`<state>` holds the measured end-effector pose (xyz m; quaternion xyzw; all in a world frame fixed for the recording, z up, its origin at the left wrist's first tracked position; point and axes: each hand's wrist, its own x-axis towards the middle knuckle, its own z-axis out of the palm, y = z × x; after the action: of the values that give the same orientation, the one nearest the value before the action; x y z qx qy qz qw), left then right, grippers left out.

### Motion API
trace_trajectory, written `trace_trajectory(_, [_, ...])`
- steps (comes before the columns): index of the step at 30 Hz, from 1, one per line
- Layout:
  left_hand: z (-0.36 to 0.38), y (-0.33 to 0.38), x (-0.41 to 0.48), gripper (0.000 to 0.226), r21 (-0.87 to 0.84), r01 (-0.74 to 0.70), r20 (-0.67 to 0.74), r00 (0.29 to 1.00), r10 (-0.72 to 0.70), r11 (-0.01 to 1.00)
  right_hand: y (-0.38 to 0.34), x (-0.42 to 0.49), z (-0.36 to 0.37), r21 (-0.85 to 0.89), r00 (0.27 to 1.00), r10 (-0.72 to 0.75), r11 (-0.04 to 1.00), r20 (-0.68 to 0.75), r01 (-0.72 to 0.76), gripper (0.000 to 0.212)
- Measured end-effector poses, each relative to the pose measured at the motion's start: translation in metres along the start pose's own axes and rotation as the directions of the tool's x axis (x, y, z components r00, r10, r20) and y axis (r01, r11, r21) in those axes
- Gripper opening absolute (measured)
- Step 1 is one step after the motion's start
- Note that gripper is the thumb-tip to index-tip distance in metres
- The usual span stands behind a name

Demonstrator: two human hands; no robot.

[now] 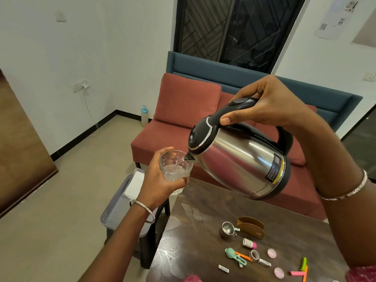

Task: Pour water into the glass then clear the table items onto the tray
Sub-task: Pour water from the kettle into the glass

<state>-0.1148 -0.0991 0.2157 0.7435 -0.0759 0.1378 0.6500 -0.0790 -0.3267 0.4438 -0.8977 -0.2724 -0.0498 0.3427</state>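
The right grip (270, 104) curls round the handle of the kettle (240, 159), which is tilted above the far edge of the table (203, 212). The left grip (160, 184) wraps the glass (176, 165), held just off the table's far left corner, kettle spout at its rim. The tray (116, 206) sits left of the table.

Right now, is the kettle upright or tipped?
Tipped. The right hand holds the kettle by its handle, spout angled down over the rim of the glass in the left hand.

Table (203, 231) w/ clips (303, 263) (lids (272, 253) too)
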Motion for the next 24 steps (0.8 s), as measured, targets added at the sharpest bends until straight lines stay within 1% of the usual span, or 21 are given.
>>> trace_trajectory(9, [-0.0011,-0.0004,-0.0025,0.082,0.007,0.010,-0.006,1.000,-0.010,1.000,-0.0002,-0.0028,0.0017,0.003,1.000,-0.005,1.000,-0.001,0.005,0.043])
trace_trajectory(20, [-0.0018,0.0025,-0.0049,0.083,0.021,0.017,0.006,1.000,-0.017,1.000,-0.0026,-0.0034,0.0012,-0.006,1.000,0.016,1.000,0.008,-0.016,0.047])
trace_trajectory(24, [-0.0039,0.0011,-0.0066,0.082,0.003,0.028,-0.004,1.000,-0.028,1.000,-0.0039,-0.0016,0.0036,-0.014,1.000,0.011,1.000,0.016,-0.011,0.044])
